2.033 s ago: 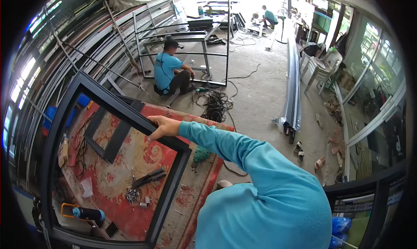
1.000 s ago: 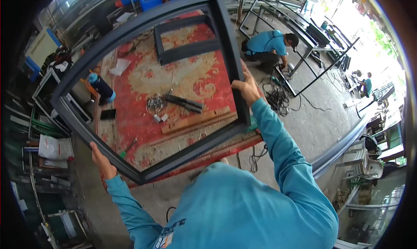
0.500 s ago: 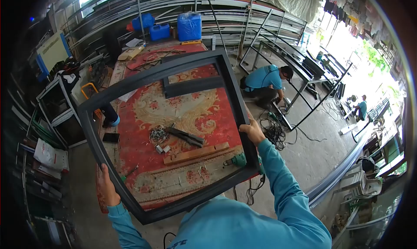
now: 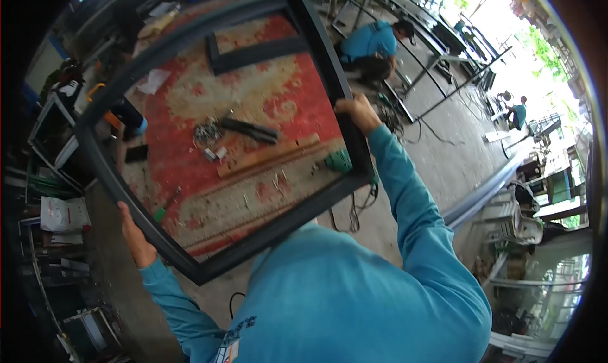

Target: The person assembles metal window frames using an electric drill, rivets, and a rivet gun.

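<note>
A black rectangular window-like frame is held up, tilted, over a red patterned table. My right hand is wrapped round its right side bar. My left hand bears against the lower left side bar, fingers extended along the outer edge. Through the opening show a heap of screws, a short black profile piece, a wooden strip and a green power drill. A green-handled screwdriver lies near the left bar.
Another dark frame section lies farther back on the table. A phone rests at its left edge. A co-worker in blue crouches at the right among metal frames and cables. White plastic chairs stand far right.
The view has tipped downward, so the table and co-worker sit higher in it. Both hands still hold the frame, which has shifted up and left in view.
</note>
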`<state>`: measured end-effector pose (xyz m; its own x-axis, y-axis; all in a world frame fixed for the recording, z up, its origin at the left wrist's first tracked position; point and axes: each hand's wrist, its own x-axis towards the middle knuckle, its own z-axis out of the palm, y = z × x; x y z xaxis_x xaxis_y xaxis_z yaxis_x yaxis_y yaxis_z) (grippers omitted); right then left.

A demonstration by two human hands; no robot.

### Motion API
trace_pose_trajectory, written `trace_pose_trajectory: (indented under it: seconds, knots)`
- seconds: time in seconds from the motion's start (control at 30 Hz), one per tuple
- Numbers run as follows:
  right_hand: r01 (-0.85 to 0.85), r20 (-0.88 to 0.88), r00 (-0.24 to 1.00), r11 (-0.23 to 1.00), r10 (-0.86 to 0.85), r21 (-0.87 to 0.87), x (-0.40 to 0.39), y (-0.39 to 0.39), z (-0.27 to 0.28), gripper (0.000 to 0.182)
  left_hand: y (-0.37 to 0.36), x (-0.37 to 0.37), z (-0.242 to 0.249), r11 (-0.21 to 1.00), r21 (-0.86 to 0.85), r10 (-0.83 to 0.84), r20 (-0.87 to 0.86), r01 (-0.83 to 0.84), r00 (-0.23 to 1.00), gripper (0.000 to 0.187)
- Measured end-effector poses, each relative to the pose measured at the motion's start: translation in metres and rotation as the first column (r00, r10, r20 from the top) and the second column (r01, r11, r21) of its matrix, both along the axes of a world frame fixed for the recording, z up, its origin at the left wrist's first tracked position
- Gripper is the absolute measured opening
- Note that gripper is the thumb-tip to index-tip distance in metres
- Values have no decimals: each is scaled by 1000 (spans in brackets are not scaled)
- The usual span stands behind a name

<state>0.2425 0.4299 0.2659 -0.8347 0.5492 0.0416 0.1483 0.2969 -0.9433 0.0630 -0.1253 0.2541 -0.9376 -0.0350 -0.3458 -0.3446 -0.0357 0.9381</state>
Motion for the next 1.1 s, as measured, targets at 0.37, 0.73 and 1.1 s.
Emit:
trace_pose_trajectory:
  seconds: [0.37,0.73,1.1]
  knots:
    - [-188,96,981,939,167,288,-3,0,-10,26,19,4,11,998,61,17,-72,-12,997,64]
    - [142,350,931,986,-104,-84,5,-8,-25,38,8,-8,-17,998,-26,-58,-18,57,998,53]
    - [49,293,955,957,39,-287,9,-2,-40,27,3,25,14,983,-171,-88,-109,69,990,60]
